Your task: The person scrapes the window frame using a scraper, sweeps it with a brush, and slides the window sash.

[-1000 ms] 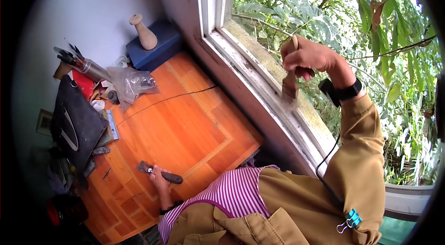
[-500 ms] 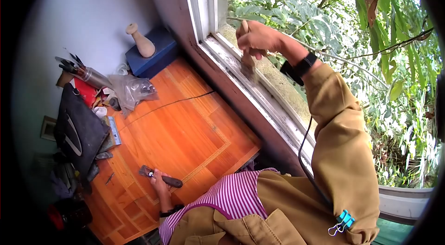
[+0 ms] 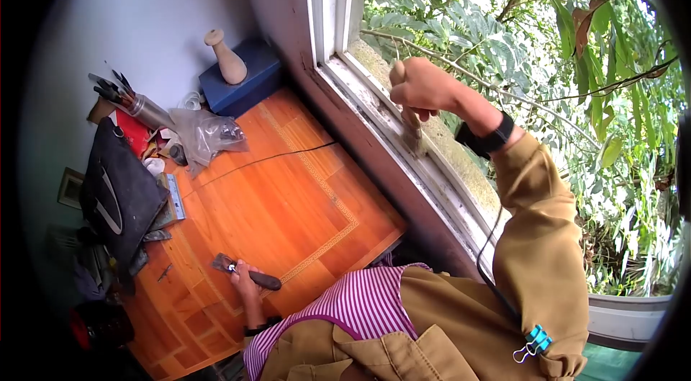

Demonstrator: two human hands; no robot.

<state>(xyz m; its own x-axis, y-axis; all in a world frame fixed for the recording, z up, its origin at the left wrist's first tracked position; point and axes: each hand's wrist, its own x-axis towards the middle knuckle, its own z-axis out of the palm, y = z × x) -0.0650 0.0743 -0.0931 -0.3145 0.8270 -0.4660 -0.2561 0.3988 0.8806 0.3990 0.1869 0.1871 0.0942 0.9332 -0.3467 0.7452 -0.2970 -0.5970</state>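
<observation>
Wrapped around the handle of a brush point(image 3: 411, 129), my right hand point(image 3: 425, 86) is over the window track point(image 3: 381, 109). The bristles point down onto the track, which has dirt in it. My left hand point(image 3: 245, 280) is low over the wooden tabletop point(image 3: 288, 201), closed on a scraper point(image 3: 265, 280) with a dark handle and a short metal blade pointing left. A black band is on each wrist.
On the table's far side are a blue box point(image 3: 252, 78) with a wooden pestle-like object point(image 3: 229, 63), a plastic bag point(image 3: 205, 137), a metal cup of tools point(image 3: 150, 111) and a black pouch point(image 3: 119, 197). A thin cable crosses the tabletop. Leaves show outside.
My right hand and the brush have moved right and down along the window track. My left hand still holds the scraper in nearly the same place. The view has shifted slightly.
</observation>
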